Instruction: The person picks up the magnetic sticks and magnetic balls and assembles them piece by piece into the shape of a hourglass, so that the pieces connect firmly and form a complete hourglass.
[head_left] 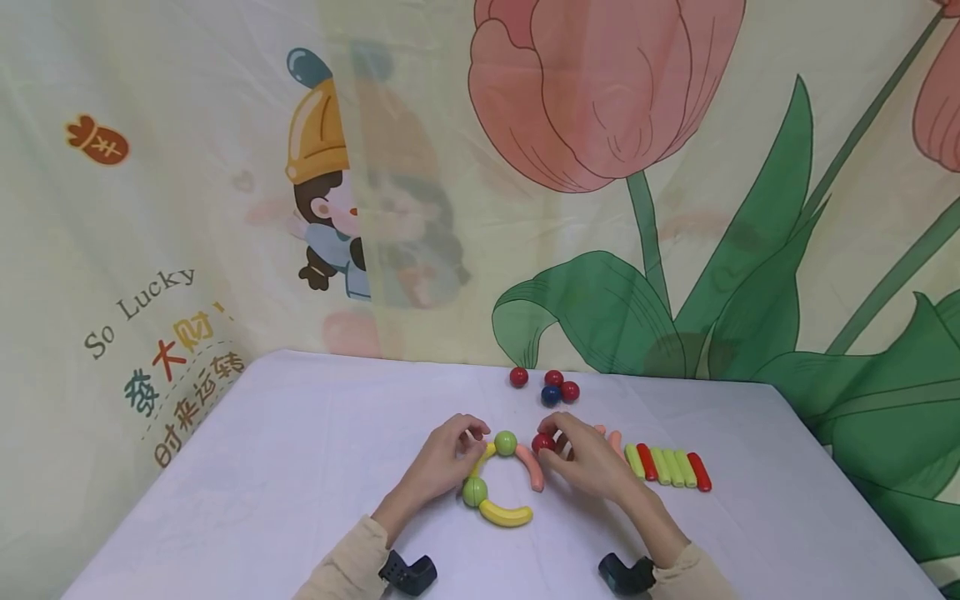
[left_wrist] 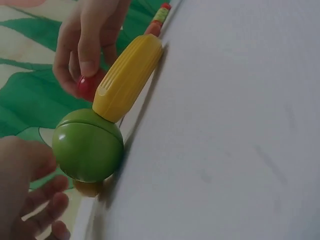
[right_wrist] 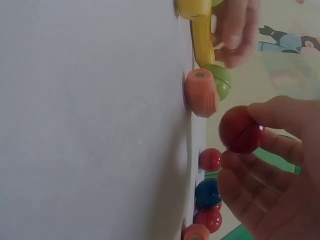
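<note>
My right hand (head_left: pixel 592 460) pinches a red ball (right_wrist: pixel 241 129) between thumb and fingers, above the white table. Just left of it lies a curved pink piece (head_left: pixel 532 469), its upper end against a green ball (head_left: pixel 506 442). From that ball a curved yellow piece (head_left: pixel 484 457), partly hidden by my left hand (head_left: pixel 448 455), runs down to a second green ball (left_wrist: pixel 88 145). Another curved yellow piece (head_left: pixel 506 514) extends from the second ball, so these parts form a broken ring. My left hand has loosely bent fingers beside the ring's left side and holds nothing.
Farther back sit a blue ball (head_left: pixel 551 396) and several red balls (head_left: pixel 519 377). Right of my right hand, a row of light green sticks (head_left: pixel 669 467) and red sticks (head_left: pixel 699 472) lies beside more pink pieces (head_left: pixel 616 442). A printed curtain (head_left: pixel 420 167) hangs behind the table (head_left: pixel 300 467).
</note>
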